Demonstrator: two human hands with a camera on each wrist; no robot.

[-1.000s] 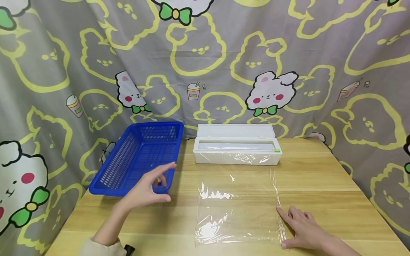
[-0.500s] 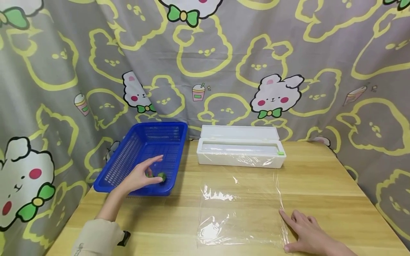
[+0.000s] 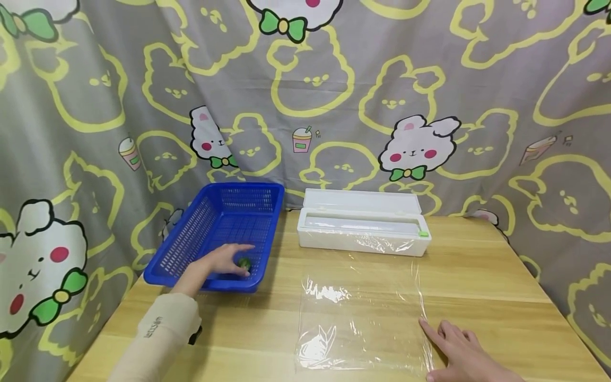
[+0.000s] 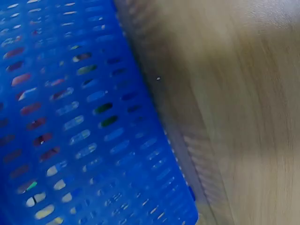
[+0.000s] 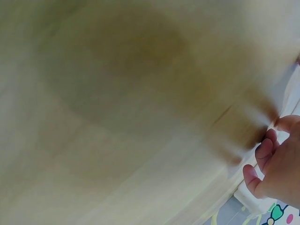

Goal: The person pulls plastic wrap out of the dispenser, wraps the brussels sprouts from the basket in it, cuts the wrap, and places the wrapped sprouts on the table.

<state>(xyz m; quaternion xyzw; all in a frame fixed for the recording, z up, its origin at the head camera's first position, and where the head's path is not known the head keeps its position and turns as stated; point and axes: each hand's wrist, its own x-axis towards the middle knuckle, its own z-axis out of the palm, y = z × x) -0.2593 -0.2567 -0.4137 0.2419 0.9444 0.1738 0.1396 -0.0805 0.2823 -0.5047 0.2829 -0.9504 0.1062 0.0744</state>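
Two hands work well apart: at the blue basket [image 3: 162,279], the left hand [image 3: 225,259] has thumb and forefinger parted around a small green item [image 3: 244,263] inside, apparently reaching to pick it up; I'd say a light pinch is needed next. Rightward, before the white box [image 3: 360,201], clear film [image 3: 360,323] lies flat, its right edge touched by the right hand [image 3: 460,347], forefinger straight.

Basket [image 3: 234,225]: blue; item [image 3: 245,263] inside: green. Box [image 3: 360,200]: white, green tab [image 3: 423,234]. Table [image 3: 258,334]: tan, wood-grain. Curtain [image 3: 334,90]: grey, yellow animal outlines [image 3: 311,113], white rabbits [image 3: 420,146], green bows [image 3: 418,172]. Sleeve [image 3: 174,318]: beige.
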